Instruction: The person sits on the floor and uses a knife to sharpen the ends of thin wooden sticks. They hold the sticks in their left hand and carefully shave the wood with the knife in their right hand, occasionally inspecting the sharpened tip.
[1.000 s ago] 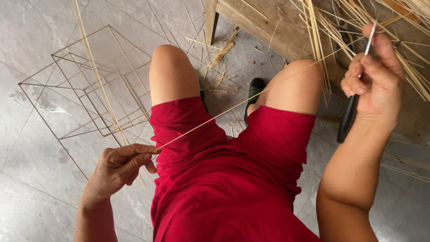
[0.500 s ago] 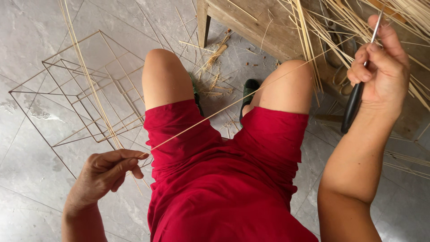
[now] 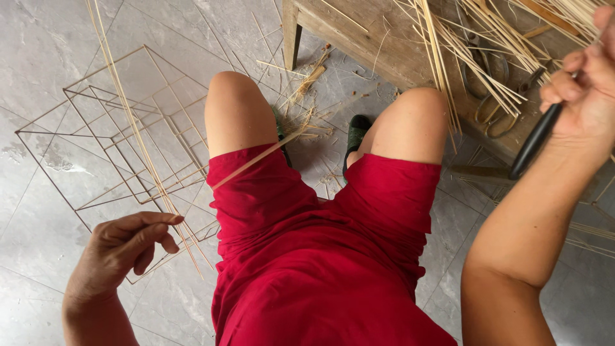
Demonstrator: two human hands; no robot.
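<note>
Bamboo-strip square lantern frame lies flat on the grey tiled floor. Left hand, grip loose and empty, hovers beside it; right hand grasps a black-handled knife over the wooden worktop.

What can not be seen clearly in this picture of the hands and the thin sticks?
- Right hand, head view: the picture's right edge cuts off its fingers.
- Black-handled tool: the hand hides its working end.
- Scissors on the wooden bench: partly covered by the bamboo strips.
- Left hand: whether it touches the long strips beside it cannot be told.
- Feet: hidden under the knees.
</note>
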